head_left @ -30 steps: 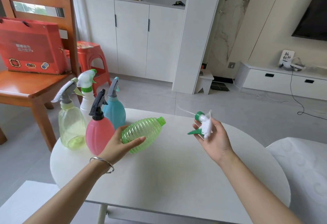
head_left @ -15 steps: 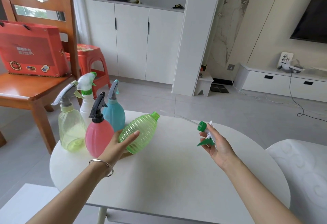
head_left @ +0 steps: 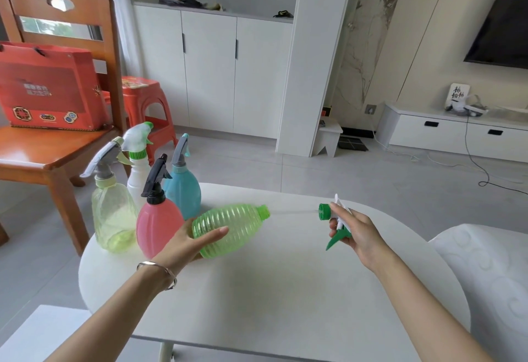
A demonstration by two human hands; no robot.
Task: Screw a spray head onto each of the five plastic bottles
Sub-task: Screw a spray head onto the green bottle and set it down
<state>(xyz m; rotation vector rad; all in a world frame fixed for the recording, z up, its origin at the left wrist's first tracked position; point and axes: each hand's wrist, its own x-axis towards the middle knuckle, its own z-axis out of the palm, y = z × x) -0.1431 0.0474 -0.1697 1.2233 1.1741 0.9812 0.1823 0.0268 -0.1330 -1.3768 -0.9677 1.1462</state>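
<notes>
My left hand [head_left: 188, 243] grips a ribbed green bottle [head_left: 231, 226], held on its side above the white table [head_left: 285, 290] with its open neck pointing right. My right hand [head_left: 357, 233] holds a white and green spray head [head_left: 333, 218], its green collar facing the bottle's neck. The thin clear tube of the spray head reaches toward the neck. Several bottles with spray heads on stand upright at the table's left: a yellow-green bottle [head_left: 113, 213], a white bottle [head_left: 138, 173], a pink bottle [head_left: 157, 224] and a blue bottle [head_left: 181, 190].
A wooden chair [head_left: 54, 150] with a red gift bag [head_left: 48, 87] stands left of the table. Behind it is a red plastic stool [head_left: 145, 104]. A white patterned seat [head_left: 491, 284] is at the right. White cabinets line the far wall.
The green bottle has tipped down closer to level and its neck now points at the spray head. My right hand has turned the spray head so its collar faces the bottle.
</notes>
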